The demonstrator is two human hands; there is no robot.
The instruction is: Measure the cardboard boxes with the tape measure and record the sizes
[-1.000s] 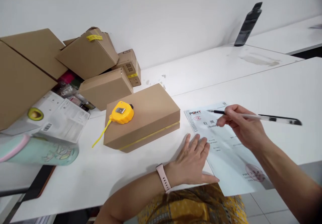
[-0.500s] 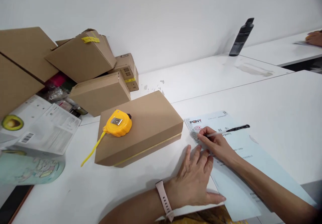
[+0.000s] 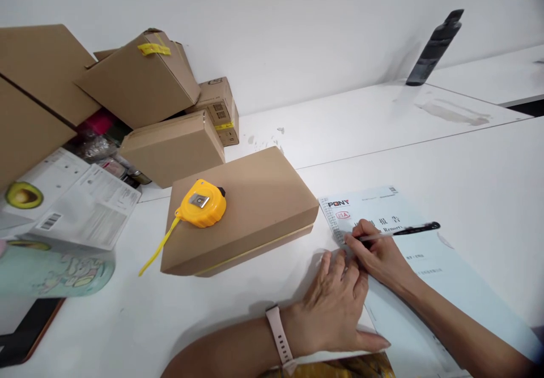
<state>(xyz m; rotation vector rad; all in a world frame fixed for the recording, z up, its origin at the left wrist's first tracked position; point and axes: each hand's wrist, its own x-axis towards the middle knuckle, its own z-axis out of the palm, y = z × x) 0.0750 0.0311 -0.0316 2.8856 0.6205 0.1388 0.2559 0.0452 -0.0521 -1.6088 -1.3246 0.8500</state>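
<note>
My right hand (image 3: 380, 256) pinches a pen (image 3: 419, 229) with a clear barrel and a black end. Its tip is near the left edge of a pale blue printed report sheet (image 3: 442, 279), which bears the word PONY; my fingers hide the tip itself. Flat on the sheet's lower left edge and the table lies my left hand (image 3: 331, 304), fingers spread, a pink watch band (image 3: 279, 335) on its wrist. Left of both hands rests a closed brown cardboard box (image 3: 255, 196). On top of it sits a yellow tape measure (image 3: 202, 203) with a short length of tape pulled out.
Several cardboard boxes (image 3: 140, 83) are piled at the back left. In front of them stand a white carton (image 3: 89, 196) with an avocado picture and a mint-green bottle (image 3: 72, 270). A dark bottle (image 3: 436, 49) stands by the wall at the right.
My right hand and the pen have moved slightly down along the sheet's left edge. The whole view has shifted a little; a person's hand at the far right is out of view now.
</note>
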